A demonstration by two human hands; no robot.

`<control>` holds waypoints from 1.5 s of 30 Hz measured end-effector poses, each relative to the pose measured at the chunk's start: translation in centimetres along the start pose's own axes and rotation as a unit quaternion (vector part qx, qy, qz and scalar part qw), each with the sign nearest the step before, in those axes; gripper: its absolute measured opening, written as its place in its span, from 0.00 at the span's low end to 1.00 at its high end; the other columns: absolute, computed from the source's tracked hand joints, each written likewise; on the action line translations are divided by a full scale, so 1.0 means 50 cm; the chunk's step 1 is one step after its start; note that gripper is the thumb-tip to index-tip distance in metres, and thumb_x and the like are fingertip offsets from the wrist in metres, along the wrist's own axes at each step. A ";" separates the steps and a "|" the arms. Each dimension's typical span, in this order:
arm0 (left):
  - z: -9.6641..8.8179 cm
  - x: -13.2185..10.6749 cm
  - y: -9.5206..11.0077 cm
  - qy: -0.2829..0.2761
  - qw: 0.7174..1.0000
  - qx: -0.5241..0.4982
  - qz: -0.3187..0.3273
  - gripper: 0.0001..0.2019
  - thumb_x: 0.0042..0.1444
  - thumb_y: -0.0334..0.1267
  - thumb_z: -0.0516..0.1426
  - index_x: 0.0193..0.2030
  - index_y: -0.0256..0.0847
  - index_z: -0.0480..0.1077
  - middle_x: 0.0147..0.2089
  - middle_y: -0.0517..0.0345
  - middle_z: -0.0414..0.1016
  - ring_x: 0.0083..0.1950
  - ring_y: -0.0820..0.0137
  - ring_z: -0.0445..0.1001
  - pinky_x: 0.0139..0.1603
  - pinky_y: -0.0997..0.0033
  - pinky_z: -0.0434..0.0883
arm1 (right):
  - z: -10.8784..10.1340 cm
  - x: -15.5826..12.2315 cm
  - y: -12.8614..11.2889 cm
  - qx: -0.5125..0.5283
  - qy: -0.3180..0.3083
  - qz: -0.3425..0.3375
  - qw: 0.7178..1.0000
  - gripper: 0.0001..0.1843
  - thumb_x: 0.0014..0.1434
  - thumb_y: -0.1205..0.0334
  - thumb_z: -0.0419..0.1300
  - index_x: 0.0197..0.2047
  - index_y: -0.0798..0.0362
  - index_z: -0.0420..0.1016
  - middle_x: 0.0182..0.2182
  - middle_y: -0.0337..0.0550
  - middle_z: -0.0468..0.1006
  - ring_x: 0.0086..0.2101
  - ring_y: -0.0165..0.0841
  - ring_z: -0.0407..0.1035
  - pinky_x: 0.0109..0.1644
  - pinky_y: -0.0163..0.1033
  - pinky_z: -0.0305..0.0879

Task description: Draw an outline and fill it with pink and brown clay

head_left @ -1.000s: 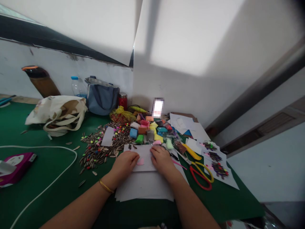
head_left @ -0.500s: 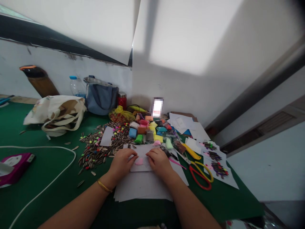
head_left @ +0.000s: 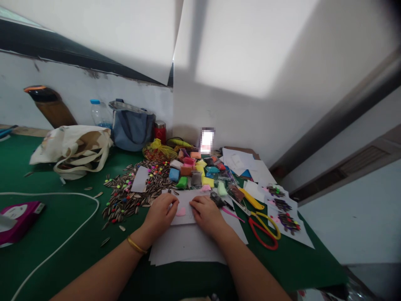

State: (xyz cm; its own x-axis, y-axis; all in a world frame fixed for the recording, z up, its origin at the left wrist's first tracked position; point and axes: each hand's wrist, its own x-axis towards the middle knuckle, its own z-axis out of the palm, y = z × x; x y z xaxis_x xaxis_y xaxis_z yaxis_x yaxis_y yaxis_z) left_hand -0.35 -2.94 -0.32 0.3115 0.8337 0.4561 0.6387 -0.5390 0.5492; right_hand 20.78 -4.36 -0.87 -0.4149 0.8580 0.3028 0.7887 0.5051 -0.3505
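Observation:
Over a stack of white paper (head_left: 188,246), my left hand (head_left: 160,214) rests with thumb and fingers curled together at the left side of a smaller paper sheet (head_left: 185,220). A flat pink piece of clay (head_left: 181,212) lies on that sheet, just right of my left fingertips. On the other side, my right hand (head_left: 207,214) has its fingers bunched over the sheet's right part. Whatever either hand's fingertips pinch is hidden or too small to name.
Striped sunflower seeds mixed with coloured beads (head_left: 125,205) spread to the left. Clay packets (head_left: 196,171) lie behind the paper. Scissors (head_left: 263,228), a yellow cutter (head_left: 252,199) and decorated sheets (head_left: 290,238) are on the right. A white cable (head_left: 75,232) curves across the left.
My right hand has shifted slightly left, closer to the pink clay. My left hand has moved only a little, and the view has shifted slightly.

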 end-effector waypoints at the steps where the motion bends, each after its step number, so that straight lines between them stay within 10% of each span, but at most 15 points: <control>1: 0.000 0.000 0.000 -0.006 1.000 0.001 -0.002 0.09 0.63 0.37 0.50 0.33 0.41 0.68 0.33 0.57 0.72 0.37 0.66 0.69 0.40 0.66 0.66 | 0.002 0.000 0.000 0.002 -0.001 -0.004 1.000 0.14 0.61 0.68 0.58 0.50 0.52 0.77 0.45 0.47 0.76 0.47 0.38 0.66 0.54 0.43 0.63; 45: 0.001 -0.006 0.005 0.005 1.000 -0.028 0.000 0.05 0.60 0.34 0.52 0.32 0.42 0.64 0.33 0.58 0.67 0.38 0.67 0.66 0.41 0.67 0.64 | 0.018 0.006 0.017 0.057 0.051 -0.015 0.997 0.10 0.60 0.70 0.58 0.42 0.52 0.78 0.40 0.46 0.77 0.43 0.37 0.67 0.50 0.43 0.64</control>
State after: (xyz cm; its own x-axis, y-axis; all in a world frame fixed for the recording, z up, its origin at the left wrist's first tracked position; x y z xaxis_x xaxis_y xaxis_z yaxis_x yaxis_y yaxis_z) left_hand -0.25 -3.31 -0.32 0.3041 0.8327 0.4627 0.5976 -0.5450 0.5880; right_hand 20.92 -3.60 -1.90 -0.3845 0.8315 0.4009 0.7172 0.5425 -0.4374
